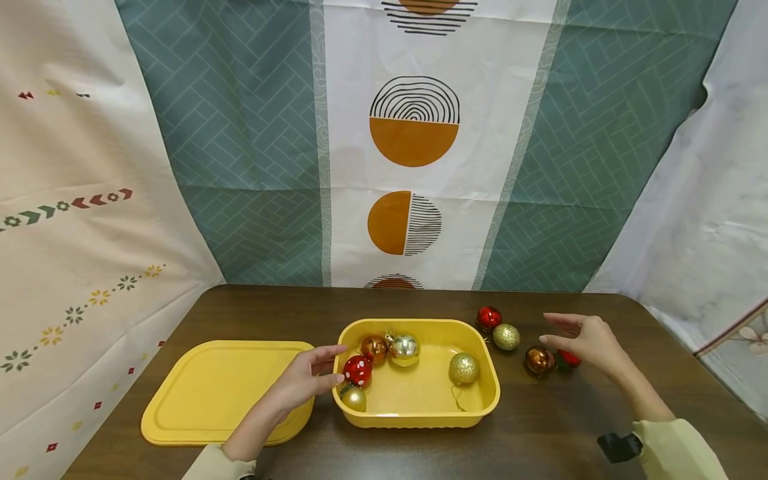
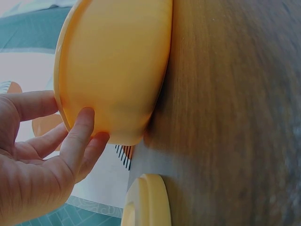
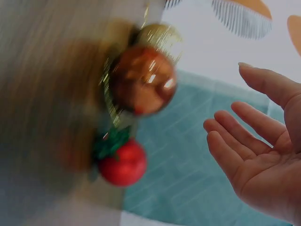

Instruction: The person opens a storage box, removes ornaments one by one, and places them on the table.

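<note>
In the head view a yellow plastic box sits on the table with several Christmas baubles inside. My left hand holds its left rim, and in the left wrist view fingertips lie on the outer wall. Near that hand are a red white-dotted bauble, a copper bauble, a shiny pale-gold one and a pearly one. A glittery gold bauble lies farther right. My right hand hovers, fingers apart, above a brown-copper bauble and a red ornament with green leaf.
Left of the box a yellow lid lies flat on the dark wooden table. A shiny red bauble and a glittery gold bauble rest beyond the box's right side. A patterned cloth hangs behind the table.
</note>
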`<state>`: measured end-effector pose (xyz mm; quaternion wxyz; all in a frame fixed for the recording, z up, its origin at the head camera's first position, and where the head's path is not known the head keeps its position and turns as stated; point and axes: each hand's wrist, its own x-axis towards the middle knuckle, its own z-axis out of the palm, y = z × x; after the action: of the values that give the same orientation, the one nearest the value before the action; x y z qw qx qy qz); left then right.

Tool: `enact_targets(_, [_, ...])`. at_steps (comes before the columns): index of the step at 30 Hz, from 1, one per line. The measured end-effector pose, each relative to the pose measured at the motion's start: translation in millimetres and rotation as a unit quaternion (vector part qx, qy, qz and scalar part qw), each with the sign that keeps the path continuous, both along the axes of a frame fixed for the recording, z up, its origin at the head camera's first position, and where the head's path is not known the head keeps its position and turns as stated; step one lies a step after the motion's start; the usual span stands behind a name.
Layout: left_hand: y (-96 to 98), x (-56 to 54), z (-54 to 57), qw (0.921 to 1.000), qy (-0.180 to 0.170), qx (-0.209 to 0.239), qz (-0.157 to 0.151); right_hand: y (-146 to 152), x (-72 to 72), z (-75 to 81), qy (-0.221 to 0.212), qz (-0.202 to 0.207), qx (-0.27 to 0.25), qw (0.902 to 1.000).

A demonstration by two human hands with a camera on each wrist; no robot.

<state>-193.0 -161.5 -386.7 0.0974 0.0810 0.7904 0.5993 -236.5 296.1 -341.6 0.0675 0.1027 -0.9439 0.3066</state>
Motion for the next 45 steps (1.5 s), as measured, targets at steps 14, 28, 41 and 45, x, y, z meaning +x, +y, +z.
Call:
enact_targets(14, [-0.1,-0.9,-0.9,1.0,-0.004,0.006,-0.003,-67.2,7.7,11.0,0.013,0.096,-0.065,0.9932])
enact_targets(28, [0.6,-1.3,-0.6,0.9999,-0.012,0.002,0.004,-111.8,2.4,-1.6,-0.025,0.187,-0.023,0.9818])
enact_targets(41, [1.2,-1.7,0.1,0.9998,-0.007,-0.012,0.014,-121.0,-0.9,-7.6,-0.001,0.232,0.079,0.9694])
enact_targets(45, [1.3,-1.3,-0.1,0.9999,-0.01,-0.006,0.012,-124.4,-3.1,-9.1,0.017,0.237,0.123,0.9635])
